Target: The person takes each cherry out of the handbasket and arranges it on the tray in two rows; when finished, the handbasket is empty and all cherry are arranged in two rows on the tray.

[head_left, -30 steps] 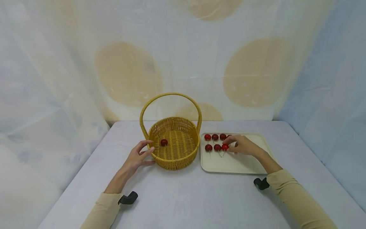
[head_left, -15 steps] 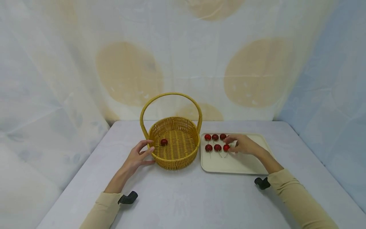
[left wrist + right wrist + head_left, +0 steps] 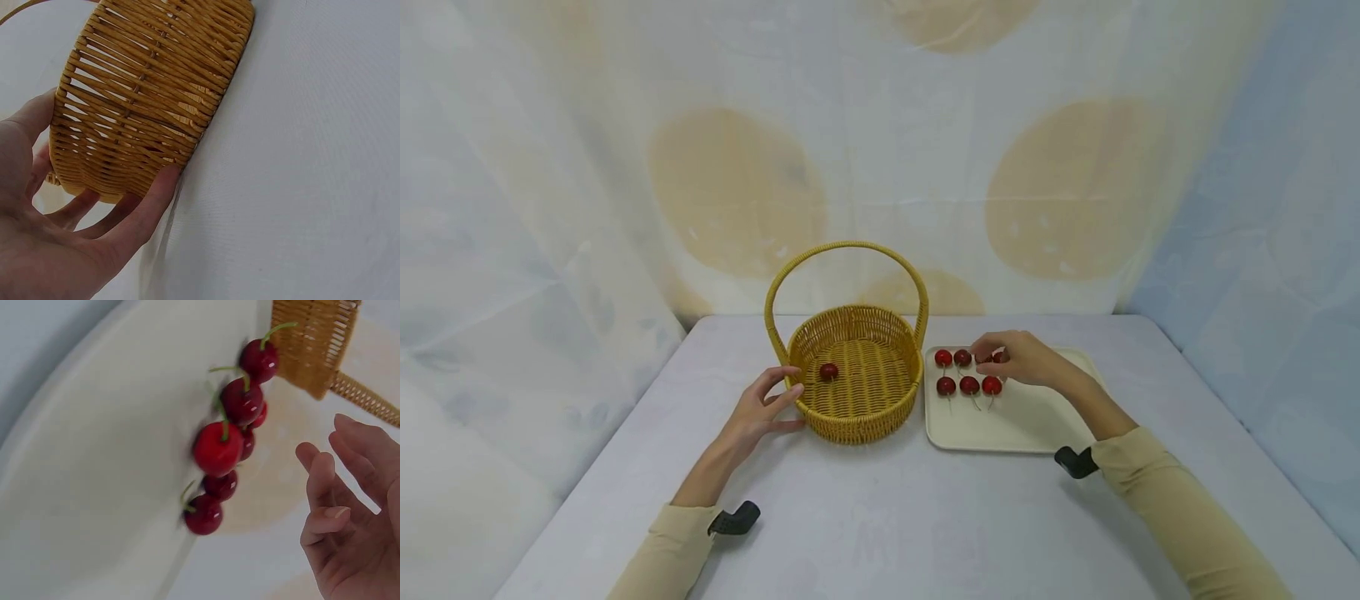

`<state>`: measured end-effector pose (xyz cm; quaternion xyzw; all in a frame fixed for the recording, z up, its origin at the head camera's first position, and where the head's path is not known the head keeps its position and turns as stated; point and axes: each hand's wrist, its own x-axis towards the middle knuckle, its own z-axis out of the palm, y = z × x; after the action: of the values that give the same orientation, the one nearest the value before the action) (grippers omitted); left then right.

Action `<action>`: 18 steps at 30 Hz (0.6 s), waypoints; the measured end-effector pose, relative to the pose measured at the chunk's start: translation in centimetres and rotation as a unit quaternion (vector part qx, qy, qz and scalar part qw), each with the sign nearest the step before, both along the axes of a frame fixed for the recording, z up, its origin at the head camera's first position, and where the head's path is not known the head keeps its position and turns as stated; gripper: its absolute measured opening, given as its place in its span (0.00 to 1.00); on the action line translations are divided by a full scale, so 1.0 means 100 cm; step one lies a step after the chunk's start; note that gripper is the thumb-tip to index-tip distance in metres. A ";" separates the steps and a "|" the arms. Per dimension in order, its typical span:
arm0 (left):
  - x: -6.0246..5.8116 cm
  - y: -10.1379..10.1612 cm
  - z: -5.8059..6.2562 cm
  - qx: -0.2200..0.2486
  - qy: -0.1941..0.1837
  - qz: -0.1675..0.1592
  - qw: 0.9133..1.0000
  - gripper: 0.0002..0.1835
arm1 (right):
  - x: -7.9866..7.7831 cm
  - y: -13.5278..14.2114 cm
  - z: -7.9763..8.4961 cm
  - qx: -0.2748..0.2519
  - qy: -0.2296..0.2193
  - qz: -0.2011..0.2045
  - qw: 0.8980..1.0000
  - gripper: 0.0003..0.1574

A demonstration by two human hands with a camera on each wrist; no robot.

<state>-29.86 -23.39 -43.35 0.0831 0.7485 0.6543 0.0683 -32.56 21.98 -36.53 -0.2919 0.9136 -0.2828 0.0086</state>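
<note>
My left hand (image 3: 758,414) holds the left side of a round yellow wicker basket (image 3: 859,430). In the left wrist view its fingers curl against the woven wall (image 3: 144,94). One dark red cherry (image 3: 828,372) lies inside the basket. My right hand (image 3: 1028,360) hovers over the back row of cherries on a cream tray (image 3: 1022,425), with nothing between its loosely bent fingers. The front row has two dark cherries and a bright red cherry (image 3: 992,386), stems toward me. Fingers partly hide the back row's right end. The right wrist view shows the bright red cherry (image 3: 217,449) apart from my hand.
The basket's tall arched handle (image 3: 847,245) stands upright above it. The tray sits close to the basket's right side on a pale tabletop (image 3: 880,517). A patterned cloth (image 3: 895,167) hangs behind and at both sides. Each sleeve cuff carries a small black device (image 3: 735,518).
My right hand lets go of the bright red cherry at the front row's right end, then lifts away toward the back row. The left hand and basket stay put.
</note>
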 end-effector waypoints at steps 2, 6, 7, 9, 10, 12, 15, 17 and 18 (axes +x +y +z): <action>0.000 0.000 0.000 0.002 0.000 0.001 1.000 0.34 | 0.001 -0.009 0.006 0.000 0.007 0.009 1.000 0.16; 0.000 -0.001 -0.002 0.006 0.001 0.002 1.000 0.33 | 0.002 -0.026 0.012 -0.011 0.006 0.029 0.999 0.13; 0.000 -0.001 -0.002 0.006 0.001 0.000 1.000 0.33 | 0.002 -0.031 0.013 -0.016 0.005 0.033 0.999 0.13; 0.001 -0.001 -0.002 0.007 0.000 -0.001 1.000 0.33 | 0.002 -0.040 0.015 -0.027 0.005 0.041 0.999 0.13; 0.001 -0.001 -0.002 0.008 -0.001 0.001 1.000 0.32 | 0.002 -0.045 0.017 -0.032 0.003 0.046 0.998 0.13; 0.001 -0.001 -0.002 0.008 -0.001 0.000 1.000 0.32 | 0.003 -0.054 0.019 -0.037 0.006 0.056 0.998 0.14; 0.002 0.000 0.000 0.009 -0.001 0.001 1.000 0.32 | 0.002 -0.069 0.021 -0.039 0.017 0.065 0.997 0.14; 0.002 0.000 0.000 0.008 0.000 0.001 1.000 0.32 | 0.001 -0.079 0.021 -0.039 0.017 0.071 0.997 0.13; 0.002 0.000 0.000 0.008 0.001 0.001 1.000 0.32 | 0.000 -0.084 0.021 -0.038 0.018 0.074 0.996 0.13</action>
<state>-29.69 -23.43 -43.34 0.0829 0.7436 0.6601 0.0664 -32.60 13.59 -34.47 -0.3641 0.8781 -0.3104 0.0022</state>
